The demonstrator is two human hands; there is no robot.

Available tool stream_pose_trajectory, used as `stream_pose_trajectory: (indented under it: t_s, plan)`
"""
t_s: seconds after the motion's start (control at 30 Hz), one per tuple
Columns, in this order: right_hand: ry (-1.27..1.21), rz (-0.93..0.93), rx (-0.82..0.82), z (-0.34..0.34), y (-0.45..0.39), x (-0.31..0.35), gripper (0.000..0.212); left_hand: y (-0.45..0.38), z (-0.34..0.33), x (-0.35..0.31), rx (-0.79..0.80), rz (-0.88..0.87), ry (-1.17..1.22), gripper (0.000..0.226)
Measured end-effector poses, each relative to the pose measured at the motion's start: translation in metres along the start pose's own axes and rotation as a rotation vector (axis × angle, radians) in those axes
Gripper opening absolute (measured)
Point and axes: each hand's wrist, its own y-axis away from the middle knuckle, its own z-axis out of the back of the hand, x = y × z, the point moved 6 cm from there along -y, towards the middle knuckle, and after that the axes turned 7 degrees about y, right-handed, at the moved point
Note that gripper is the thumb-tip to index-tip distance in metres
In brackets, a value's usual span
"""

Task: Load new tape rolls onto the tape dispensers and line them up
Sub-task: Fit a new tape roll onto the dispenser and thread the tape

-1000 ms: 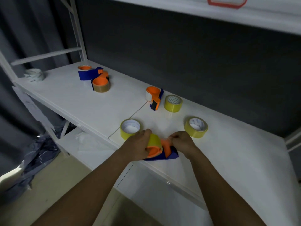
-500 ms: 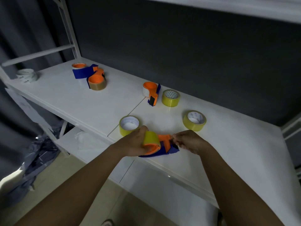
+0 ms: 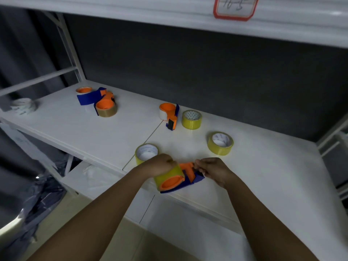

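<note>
At the shelf's front edge lies a blue and orange tape dispenser (image 3: pixel 188 178) with a yellow tape roll (image 3: pixel 168 176) on its orange hub. My left hand (image 3: pixel 160 164) grips that roll from above. My right hand (image 3: pixel 211 168) pinches the dispenser's orange front part. Loose yellow rolls sit to the left (image 3: pixel 146 153), behind on the right (image 3: pixel 220 143) and further back (image 3: pixel 191 119). Another dispenser (image 3: pixel 169 114) lies at mid shelf, and two more (image 3: pixel 98 99) sit at the back left, one with brown tape.
The white shelf board (image 3: pixel 94 132) has a dark wall behind it and a white upper shelf (image 3: pixel 169 12) overhead. A white roll (image 3: pixel 23 106) sits at the far left end. Shelf posts stand at both ends. Dark plastic lies on the floor at lower left.
The dispenser has tipped so the loaded hub faces me. My left hand has shifted onto the top of the roll, and my right hand stays pinched on the front part. My head moved.
</note>
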Motion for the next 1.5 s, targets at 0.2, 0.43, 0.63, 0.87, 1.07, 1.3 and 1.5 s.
stream_pose_trajectory:
  t_s: [0.2,0.43,0.63,0.87,1.07,1.3,1.5]
  plan:
    - [0.103,0.096,-0.058,-0.006,-0.001,0.006,0.028,-0.009,0.0,0.007,0.017,0.12,0.068,0.04]
    - [0.26,0.16,-0.202,-0.009,-0.003,0.009,0.016,-0.002,-0.002,0.008,-0.042,-0.008,0.185,0.056]
    - [0.337,0.148,-0.266,-0.003,-0.007,0.011,0.02,0.008,0.0,0.011,-0.033,-0.024,0.229,0.05]
    - [0.247,0.17,-0.269,0.003,-0.004,0.028,0.017,0.016,0.011,0.011,-0.141,0.022,0.234,0.031]
    - [0.26,0.261,-0.289,0.002,0.006,0.046,0.015,0.023,0.022,0.011,-0.344,-0.02,0.296,0.052]
    - [0.168,0.27,-0.362,0.004,0.002,0.059,0.022,0.033,0.041,0.005,-0.367,-0.106,0.358,0.04]
    - [0.06,0.334,-0.326,-0.006,0.005,0.082,0.026,0.046,0.061,0.015,-0.453,-0.042,0.408,0.033]
